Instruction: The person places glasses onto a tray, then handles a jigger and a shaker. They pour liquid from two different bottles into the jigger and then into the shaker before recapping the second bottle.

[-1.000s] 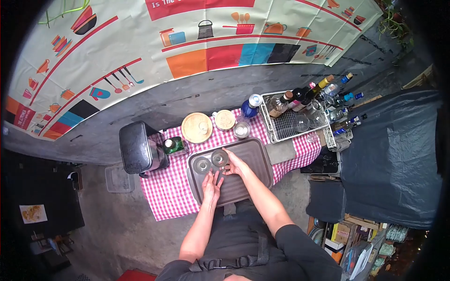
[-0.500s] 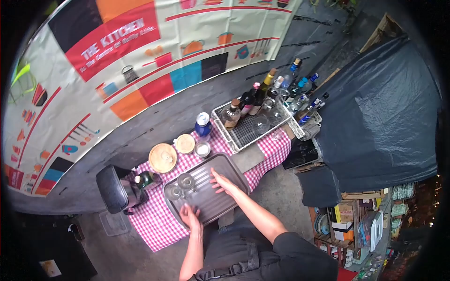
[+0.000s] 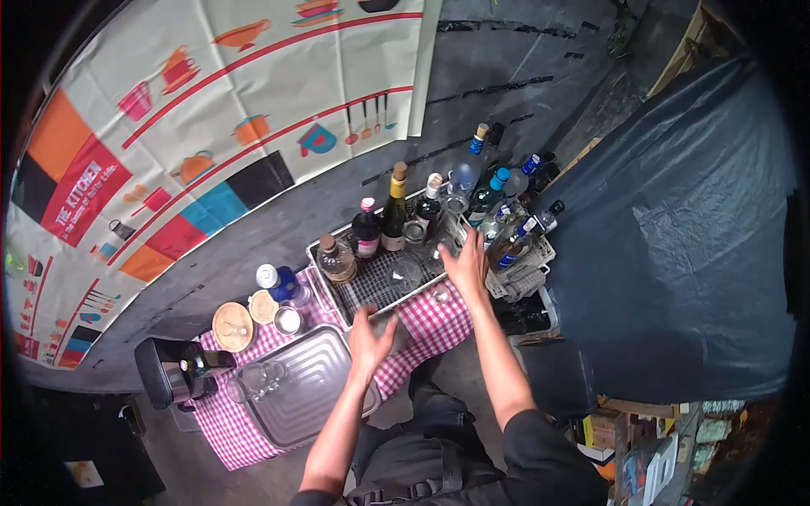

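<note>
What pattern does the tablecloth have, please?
The tablecloth has pink and white checks; it shows best in the head view.

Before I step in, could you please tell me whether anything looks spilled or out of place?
Nothing stands out: two glasses sit on the tray, bottles stand in the wire rack, and no spill shows.

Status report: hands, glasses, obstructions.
Left hand open near basket. Right hand open beside a glass, contact unclear. Two glasses on tray. Bottles crowd basket's back.
</note>
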A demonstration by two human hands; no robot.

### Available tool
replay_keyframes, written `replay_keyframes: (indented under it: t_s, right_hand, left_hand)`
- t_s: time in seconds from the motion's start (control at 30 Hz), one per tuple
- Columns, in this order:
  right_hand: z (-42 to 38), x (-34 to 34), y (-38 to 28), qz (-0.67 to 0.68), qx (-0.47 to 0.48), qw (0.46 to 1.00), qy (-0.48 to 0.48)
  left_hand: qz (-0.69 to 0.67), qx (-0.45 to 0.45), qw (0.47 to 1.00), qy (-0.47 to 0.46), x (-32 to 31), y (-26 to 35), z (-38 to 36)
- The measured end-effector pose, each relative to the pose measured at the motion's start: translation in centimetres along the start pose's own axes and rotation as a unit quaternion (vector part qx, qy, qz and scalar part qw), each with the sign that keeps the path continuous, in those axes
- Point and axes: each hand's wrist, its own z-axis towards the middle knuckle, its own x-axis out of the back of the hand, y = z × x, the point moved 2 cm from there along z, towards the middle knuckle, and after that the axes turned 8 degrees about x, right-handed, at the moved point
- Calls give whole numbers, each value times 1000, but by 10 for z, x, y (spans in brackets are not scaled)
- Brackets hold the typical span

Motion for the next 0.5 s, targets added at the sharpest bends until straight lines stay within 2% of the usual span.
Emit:
replay_keyframes:
  t_s: [0.07,0.1,0.2,0.33,0.37,0.5]
  right_hand:
    - [39,3,13,-13,-24,999,-47]
    - [56,4,20,-30,-70,991,-107]
    - [78,-20,54,-24,-47,986,-159]
    - [93,-32,66,8,-16,984,-177]
    - [94,-30,63,5,-27,981,-192]
    - [100,-36,64,6,15,983,-185]
  left_hand:
    - [61,-67,994,64,-34,33,48]
    - [74,-65,992,75,-45,54,65]
    - [101,-43,990,88,-68,101,97]
    - [147,-9,986,81,-96,110,121]
    - [158,-36,982,98,-102,105,125]
    - [165,-26,980,108,-112,106,129]
